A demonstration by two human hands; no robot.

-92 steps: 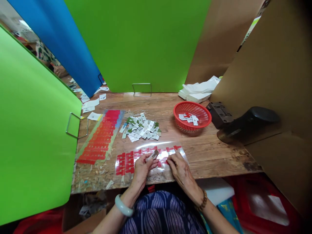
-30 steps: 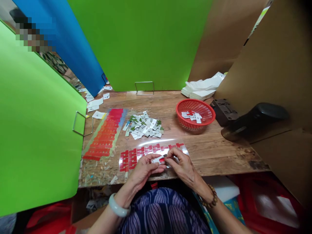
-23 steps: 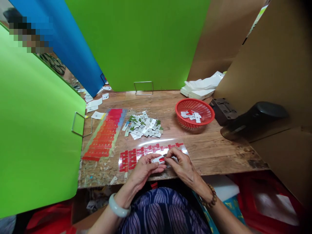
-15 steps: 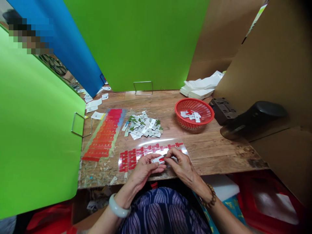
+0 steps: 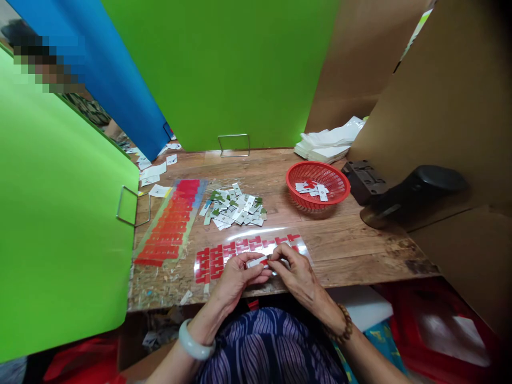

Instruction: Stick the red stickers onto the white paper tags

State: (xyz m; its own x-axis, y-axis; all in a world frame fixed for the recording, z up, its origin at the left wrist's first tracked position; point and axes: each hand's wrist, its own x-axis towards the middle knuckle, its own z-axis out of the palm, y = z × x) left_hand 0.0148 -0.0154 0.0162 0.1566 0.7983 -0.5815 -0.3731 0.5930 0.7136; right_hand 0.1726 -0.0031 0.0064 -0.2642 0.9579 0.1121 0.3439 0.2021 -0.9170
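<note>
My left hand (image 5: 240,276) is closed on a small white rectangular piece (image 5: 256,262) with a red patch at its right end. At that red end my right hand (image 5: 295,269) pinches with thumb and fingertips; whether it grips the piece or a red sticker is hidden. Under and beyond both hands lies a clear sheet of red stickers (image 5: 216,261), cut in T-like shapes. Just behind it is a loose pile of white and green pieces (image 5: 236,207). A red plastic basket (image 5: 294,197) to the right holds several white pieces, some with red.
Red and orange strips (image 5: 168,226) are stuck to the table at left. Green panels (image 5: 224,74) with wire handles stand behind and at left. White papers (image 5: 330,145) are stacked at the back right, near a dark metal block (image 5: 365,181) and a black cylindrical object (image 5: 416,194).
My right fingertips have shifted slightly left over the red end of the white piece, which now shows less red. My left hand keeps its hold.
</note>
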